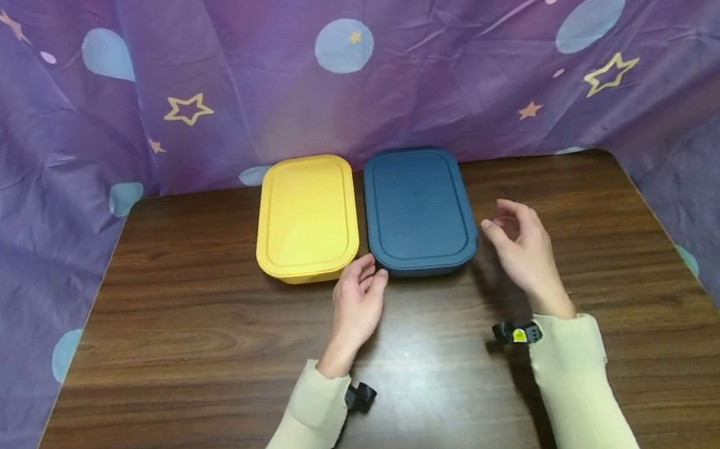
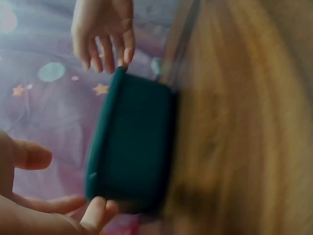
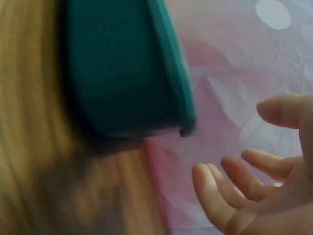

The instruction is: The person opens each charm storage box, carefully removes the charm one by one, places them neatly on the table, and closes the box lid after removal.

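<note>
A dark blue lidded box (image 1: 419, 207) lies on the table with its lid on. Just left of it, across a narrow gap, is a yellow lidded box (image 1: 306, 217), also covered. My left hand (image 1: 358, 301) has its relaxed fingers at the near left corner of the blue box; whether they touch it cannot be made out. In the left wrist view its fingertips (image 2: 100, 208) appear by the box's lower end. My right hand (image 1: 523, 247) hovers off the right side of the blue box, loosely bent, holding nothing. The right wrist view shows those fingers (image 3: 208, 183) apart from the blue box (image 3: 122, 68).
Both boxes stand at the far edge of the brown wooden table (image 1: 216, 357), against a purple curtain (image 1: 277, 65) with stars and dots. The curtain also hangs along both sides. Each wrist wears a black strap (image 1: 360, 398) with a small device.
</note>
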Demonstrator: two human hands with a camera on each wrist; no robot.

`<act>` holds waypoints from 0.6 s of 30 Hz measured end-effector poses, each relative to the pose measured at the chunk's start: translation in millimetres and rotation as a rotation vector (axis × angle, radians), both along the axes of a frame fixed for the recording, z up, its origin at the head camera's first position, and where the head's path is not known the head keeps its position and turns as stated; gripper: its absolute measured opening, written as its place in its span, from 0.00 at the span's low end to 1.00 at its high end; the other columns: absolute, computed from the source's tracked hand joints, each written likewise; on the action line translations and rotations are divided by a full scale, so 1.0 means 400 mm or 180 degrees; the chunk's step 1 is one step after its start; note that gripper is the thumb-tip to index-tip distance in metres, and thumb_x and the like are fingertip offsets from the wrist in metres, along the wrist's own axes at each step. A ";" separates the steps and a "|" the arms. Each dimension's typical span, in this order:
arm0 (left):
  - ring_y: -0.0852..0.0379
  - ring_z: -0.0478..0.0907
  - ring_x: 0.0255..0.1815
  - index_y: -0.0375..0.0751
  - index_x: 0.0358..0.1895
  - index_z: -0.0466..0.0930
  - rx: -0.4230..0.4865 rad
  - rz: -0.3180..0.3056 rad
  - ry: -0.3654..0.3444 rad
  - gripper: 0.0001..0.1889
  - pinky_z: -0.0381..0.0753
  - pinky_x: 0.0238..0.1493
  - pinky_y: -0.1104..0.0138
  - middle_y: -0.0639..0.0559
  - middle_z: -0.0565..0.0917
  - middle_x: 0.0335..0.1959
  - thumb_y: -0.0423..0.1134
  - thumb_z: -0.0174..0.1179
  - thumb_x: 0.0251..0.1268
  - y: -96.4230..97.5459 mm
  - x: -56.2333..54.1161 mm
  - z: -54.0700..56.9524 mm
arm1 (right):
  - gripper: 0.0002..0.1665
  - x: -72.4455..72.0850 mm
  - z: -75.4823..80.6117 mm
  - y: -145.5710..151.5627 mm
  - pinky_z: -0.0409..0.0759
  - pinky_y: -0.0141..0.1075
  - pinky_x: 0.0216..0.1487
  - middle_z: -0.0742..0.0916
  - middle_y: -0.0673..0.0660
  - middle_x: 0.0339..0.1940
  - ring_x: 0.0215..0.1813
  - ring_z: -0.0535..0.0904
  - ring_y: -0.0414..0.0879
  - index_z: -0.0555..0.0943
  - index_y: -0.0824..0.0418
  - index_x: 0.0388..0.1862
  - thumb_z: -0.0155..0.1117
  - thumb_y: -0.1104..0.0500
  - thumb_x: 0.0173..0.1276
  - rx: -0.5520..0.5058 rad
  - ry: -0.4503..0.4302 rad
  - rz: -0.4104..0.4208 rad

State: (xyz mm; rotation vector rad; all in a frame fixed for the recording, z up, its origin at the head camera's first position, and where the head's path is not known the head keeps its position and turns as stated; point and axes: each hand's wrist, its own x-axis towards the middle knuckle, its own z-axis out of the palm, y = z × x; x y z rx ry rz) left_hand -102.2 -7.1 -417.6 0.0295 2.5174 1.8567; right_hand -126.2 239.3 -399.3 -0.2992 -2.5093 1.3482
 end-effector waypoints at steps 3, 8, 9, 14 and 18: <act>0.42 0.75 0.61 0.31 0.66 0.66 0.0032 0.0002 -0.0093 0.25 0.75 0.64 0.57 0.36 0.73 0.61 0.39 0.54 0.69 0.019 0.005 -0.021 | 0.28 0.005 -0.022 -0.011 0.72 0.28 0.53 0.79 0.66 0.58 0.54 0.77 0.52 0.70 0.67 0.65 0.58 0.56 0.70 -0.0065 -0.0173 0.0067; 0.48 0.74 0.52 0.33 0.68 0.63 0.0100 0.0257 -0.0249 0.28 0.76 0.58 0.57 0.39 0.73 0.54 0.40 0.54 0.67 0.048 0.001 -0.048 | 0.30 0.013 -0.045 -0.024 0.71 0.36 0.55 0.77 0.67 0.59 0.56 0.77 0.58 0.68 0.68 0.66 0.57 0.54 0.71 -0.0111 -0.0431 0.0176; 0.49 0.74 0.50 0.33 0.67 0.64 0.0138 0.0334 -0.0281 0.28 0.76 0.56 0.58 0.40 0.73 0.53 0.40 0.55 0.67 0.054 -0.001 -0.051 | 0.30 0.014 -0.048 -0.026 0.71 0.36 0.55 0.77 0.67 0.59 0.56 0.77 0.58 0.68 0.68 0.66 0.57 0.53 0.71 -0.0137 -0.0464 0.0177; 0.53 0.73 0.44 0.32 0.65 0.67 0.0625 0.0679 -0.0364 0.26 0.74 0.47 0.65 0.42 0.73 0.47 0.39 0.56 0.66 0.077 -0.020 -0.063 | 0.30 0.017 -0.056 -0.033 0.72 0.22 0.45 0.77 0.66 0.58 0.53 0.78 0.56 0.68 0.68 0.67 0.57 0.53 0.71 -0.0271 -0.0583 0.0085; 0.55 0.71 0.42 0.32 0.64 0.69 0.0939 0.0866 -0.0374 0.25 0.72 0.43 0.68 0.44 0.74 0.44 0.38 0.58 0.65 0.088 -0.033 -0.072 | 0.30 0.018 -0.061 -0.035 0.73 0.16 0.36 0.77 0.66 0.57 0.45 0.78 0.46 0.68 0.68 0.67 0.58 0.54 0.71 -0.0384 -0.0654 0.0029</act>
